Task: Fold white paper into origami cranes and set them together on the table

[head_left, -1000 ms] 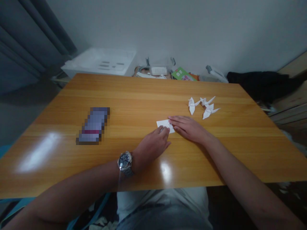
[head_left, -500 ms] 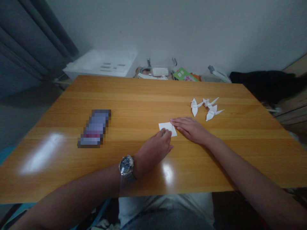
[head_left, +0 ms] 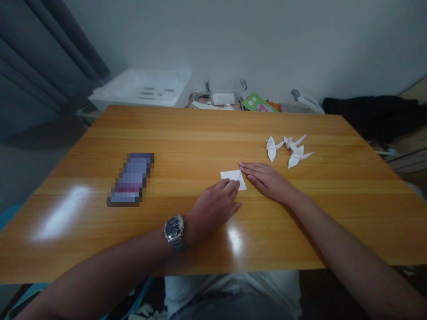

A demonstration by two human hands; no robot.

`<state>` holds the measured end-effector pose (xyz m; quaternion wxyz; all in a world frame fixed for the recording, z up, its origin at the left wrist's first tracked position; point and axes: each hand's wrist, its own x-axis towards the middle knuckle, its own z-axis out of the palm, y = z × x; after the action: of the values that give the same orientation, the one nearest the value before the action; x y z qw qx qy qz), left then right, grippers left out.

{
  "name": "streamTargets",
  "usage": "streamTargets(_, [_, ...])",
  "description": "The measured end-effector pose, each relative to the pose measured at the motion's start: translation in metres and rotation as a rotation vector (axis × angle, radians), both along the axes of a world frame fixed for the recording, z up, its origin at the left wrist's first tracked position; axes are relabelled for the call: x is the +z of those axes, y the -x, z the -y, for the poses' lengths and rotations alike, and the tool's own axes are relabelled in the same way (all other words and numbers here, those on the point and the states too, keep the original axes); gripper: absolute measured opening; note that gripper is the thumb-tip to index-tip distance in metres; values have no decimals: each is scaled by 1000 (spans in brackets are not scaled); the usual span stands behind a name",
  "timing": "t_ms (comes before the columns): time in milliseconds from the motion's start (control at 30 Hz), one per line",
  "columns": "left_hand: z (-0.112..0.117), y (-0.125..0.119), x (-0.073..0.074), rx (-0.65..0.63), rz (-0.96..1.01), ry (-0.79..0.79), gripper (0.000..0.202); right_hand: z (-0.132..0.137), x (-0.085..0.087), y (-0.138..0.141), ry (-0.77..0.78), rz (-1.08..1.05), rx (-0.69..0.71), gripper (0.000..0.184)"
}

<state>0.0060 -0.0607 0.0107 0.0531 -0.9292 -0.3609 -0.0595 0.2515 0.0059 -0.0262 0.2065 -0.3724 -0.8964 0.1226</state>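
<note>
A small white square of folded paper (head_left: pixel 230 174) lies flat on the wooden table (head_left: pixel 187 146). My left hand (head_left: pixel 218 200), with a metal watch (head_left: pixel 174 226) on its wrist, rests over the paper's near edge, fingertips pressing on it and thumb stretched out to the right. My right hand (head_left: pixel 265 180) lies flat, fingers extended, its fingertips at the paper's upper right corner. Beyond the right hand sit three white paper cranes: one on the left (head_left: pixel 271 149), one at the back (head_left: pixel 289 143) and one in front (head_left: pixel 296 156).
A pixelated phone (head_left: pixel 131 180) lies on the left of the table. Behind the far edge are a white plastic bin (head_left: pixel 143 86), a green booklet (head_left: pixel 258 103) and a white box (head_left: pixel 223 98). Dark cloth (head_left: pixel 370 113) is at the far right.
My right hand has slid very slightly to the right along the paper's edge. The fingers of my left hand have flattened a little on the paper. The cranes and phone stay put.
</note>
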Motion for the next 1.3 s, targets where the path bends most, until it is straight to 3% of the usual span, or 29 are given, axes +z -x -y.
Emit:
streamTargets(333, [0, 0, 3, 5, -2, 11, 43, 6, 5, 1, -36, 113, 39, 41])
streamTargets(733, [2, 0, 2, 3, -1, 11, 40, 4, -2, 5, -3, 6, -30, 44])
streamTargets(933, [-3, 3, -3, 26, 69, 81, 54, 2, -4, 3, 22, -78, -92, 48])
streamTargets(1100, [-8, 6, -8, 52, 144, 75, 64, 6, 1, 3, 51, -3, 3, 51])
streamTargets(1300, [-7, 8, -7, 38, 157, 51, 53, 9, 2, 6, 68, 97, 66, 55])
